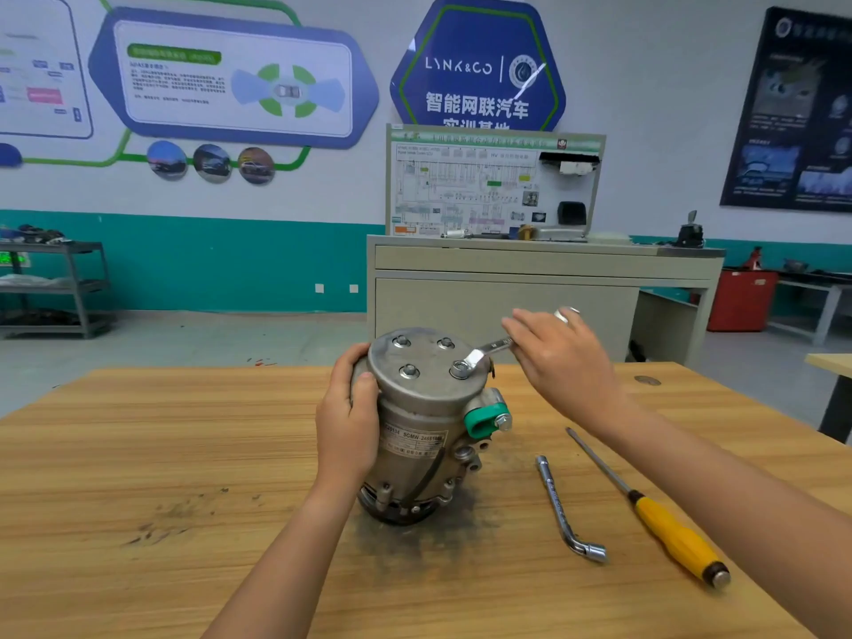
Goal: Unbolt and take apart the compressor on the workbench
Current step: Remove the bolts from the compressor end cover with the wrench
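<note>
Unbolting is the step in hand, I judge: the compressor (424,435) stands upright mid-workbench (184,454), end plate (415,357) and its 4 bolts facing up. My left hand (348,417) grips its side; my right hand (562,357) holds a spanner (484,355) whose ring sits on the near-right bolt (458,368). Next comes a firm swing without tipping the body. Its label (415,440) reads "SGMW"; the wall sign (461,66), "LYNK&CO".

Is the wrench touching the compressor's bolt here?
Touching. The head view shows the wrench with its ring end seated round the front-right bolt on top of the compressor, the right hand holding its handle.
</note>
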The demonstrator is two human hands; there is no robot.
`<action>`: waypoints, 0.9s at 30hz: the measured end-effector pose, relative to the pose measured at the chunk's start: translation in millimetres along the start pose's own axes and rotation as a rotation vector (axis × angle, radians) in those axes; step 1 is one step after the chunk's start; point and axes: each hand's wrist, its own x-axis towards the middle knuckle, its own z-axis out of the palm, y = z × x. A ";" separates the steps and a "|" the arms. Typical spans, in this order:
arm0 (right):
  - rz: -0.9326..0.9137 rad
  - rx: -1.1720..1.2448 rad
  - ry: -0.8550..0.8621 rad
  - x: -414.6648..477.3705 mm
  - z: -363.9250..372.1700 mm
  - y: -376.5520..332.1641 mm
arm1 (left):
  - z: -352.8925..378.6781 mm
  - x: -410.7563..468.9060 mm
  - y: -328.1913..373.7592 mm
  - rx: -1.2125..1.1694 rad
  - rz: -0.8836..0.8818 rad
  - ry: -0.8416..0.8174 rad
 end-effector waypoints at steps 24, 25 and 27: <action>0.117 -0.059 -0.538 -26.4 -79.3 -38.3 | -2.0 -2.4 -2.7 -0.025 0.010 0.063; 0.102 -0.078 -0.537 -24.7 -80.9 -39.8 | -1.8 -2.6 -3.0 -0.024 0.012 0.069; 0.077 -0.123 -0.544 -18.2 -83.9 -43.6 | -1.4 -3.4 -2.8 -0.012 0.017 0.073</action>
